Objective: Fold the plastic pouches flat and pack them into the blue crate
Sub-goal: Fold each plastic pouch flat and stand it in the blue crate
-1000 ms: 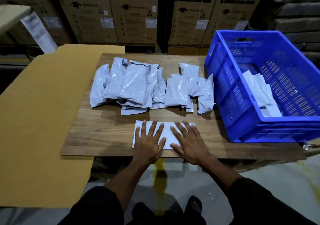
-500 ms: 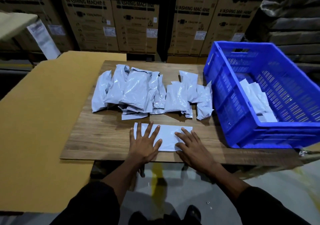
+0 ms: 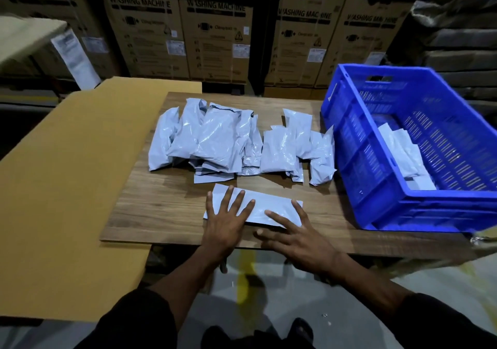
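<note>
Pressing a flat pouch (image 3: 265,210) down on the wooden board (image 3: 161,208) w/ both hands.

We've got the pouch lying flat near the board's front edge; left hand (image 3: 224,221) rests on its left end, fingers straight & spread, gripping nothing; right hand (image 3: 298,234) lies flat too, fingertips on the pouch's right part, palm on the board. Just behind sits the pile of unfolded pouches (image 3: 236,144). To the right on the board stands the blue crate (image 3: 382,195) w/ folded pouches (image 3: 403,152) inside. Brown cardboard sheet (image 3: 67,187) lies to the left; washing-machine cartons (image 3: 215,31) stacked behind.
</note>
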Available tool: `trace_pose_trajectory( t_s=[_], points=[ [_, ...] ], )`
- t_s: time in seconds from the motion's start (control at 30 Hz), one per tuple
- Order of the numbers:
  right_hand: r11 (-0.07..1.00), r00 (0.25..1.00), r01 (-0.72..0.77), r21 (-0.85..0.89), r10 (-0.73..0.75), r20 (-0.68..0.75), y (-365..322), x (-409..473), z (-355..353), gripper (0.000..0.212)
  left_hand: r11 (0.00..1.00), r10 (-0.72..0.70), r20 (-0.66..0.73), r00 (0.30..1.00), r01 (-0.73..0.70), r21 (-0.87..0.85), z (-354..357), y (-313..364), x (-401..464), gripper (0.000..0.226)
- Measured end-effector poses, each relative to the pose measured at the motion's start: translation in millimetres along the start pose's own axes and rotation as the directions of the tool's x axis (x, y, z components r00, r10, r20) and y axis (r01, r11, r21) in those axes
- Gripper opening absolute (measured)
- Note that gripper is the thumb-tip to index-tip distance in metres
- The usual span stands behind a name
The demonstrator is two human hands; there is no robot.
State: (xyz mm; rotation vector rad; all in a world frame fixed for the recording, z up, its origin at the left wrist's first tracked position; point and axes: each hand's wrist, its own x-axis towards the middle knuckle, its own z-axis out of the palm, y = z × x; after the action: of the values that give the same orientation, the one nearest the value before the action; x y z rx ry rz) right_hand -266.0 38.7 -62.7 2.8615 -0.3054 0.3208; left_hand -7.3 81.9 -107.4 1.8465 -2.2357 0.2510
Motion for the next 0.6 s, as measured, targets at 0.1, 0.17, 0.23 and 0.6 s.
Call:
trace_pose_trajectory(
  t_s=[0.1,0.17,0.23,0.6],
  points=[
    [0.995,0.999,0.032,-0.094,-0.028,0.036,8.7,9.2,5.3,0.018,1.0,0.007,-0.049,0.999,-0.007,0.002,-3.3,2.4,1.0,0.078],
    [0.998,1.0,0.008,-0.066,-0.008,-0.004,18.7,19.3,2.6,0.029,0.999,-0.032,-0.045,0.998,0.033,0.011,-5.7,5.3,1.7,0.083],
    [1.0,0.998,-0.017,0.011,0.018,-0.068,25.6,30.3,-7.5,0.047,0.994,-0.103,-0.078,0.992,0.106,0.034,-14.2,7.7,3.4,0.081],
    [0.128,0.685,-0.508,0.852,0.659,0.309,60.2,49.3,-51.0,0.038,0.993,0.093,-0.192,0.977,-0.106,-0.057,-28.2,9.6,9.5,0.069]
  ],
)
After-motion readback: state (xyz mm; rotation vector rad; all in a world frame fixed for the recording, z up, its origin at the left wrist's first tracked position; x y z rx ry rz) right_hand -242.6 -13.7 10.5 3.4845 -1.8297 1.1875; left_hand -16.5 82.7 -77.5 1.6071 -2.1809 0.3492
